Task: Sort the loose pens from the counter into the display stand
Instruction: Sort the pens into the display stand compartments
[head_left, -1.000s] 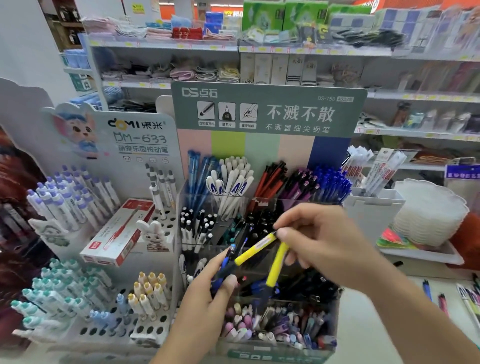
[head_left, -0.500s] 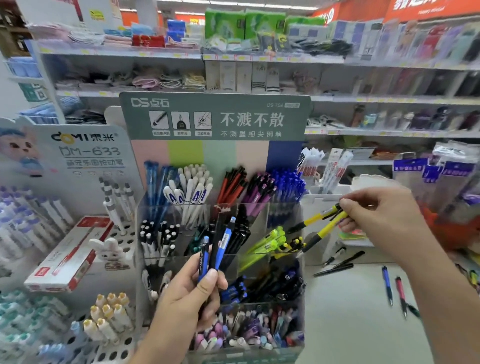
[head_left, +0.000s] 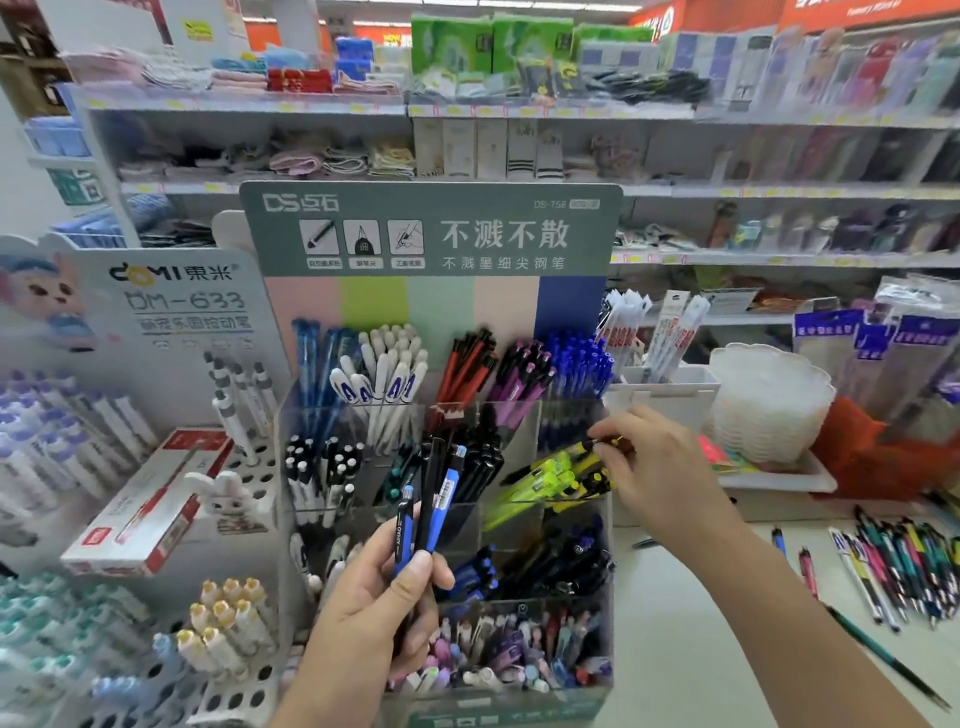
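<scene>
A clear tiered display stand (head_left: 519, 514) with a green header holds pens sorted by colour. My left hand (head_left: 384, 603) grips a small bunch of blue and black pens (head_left: 434, 499) upright in front of the stand. My right hand (head_left: 654, 457) pinches the black tops of yellow pens (head_left: 582, 460) that lean into the stand's middle right compartment, among other yellow-green pens (head_left: 530, 486). Several loose pens (head_left: 893, 566) lie on the white counter (head_left: 701, 623) at the right.
A white DOMI pen rack (head_left: 171, 322) with a red-white box (head_left: 150, 504) stands left of the stand. A white bin of packaged refills (head_left: 665, 384) and a stack of white trays (head_left: 769, 405) sit behind the right hand. Store shelves fill the back.
My right hand carried the yellow pens from right of the stand to its middle right compartment. My left hand kept hold of the blue and black pens.
</scene>
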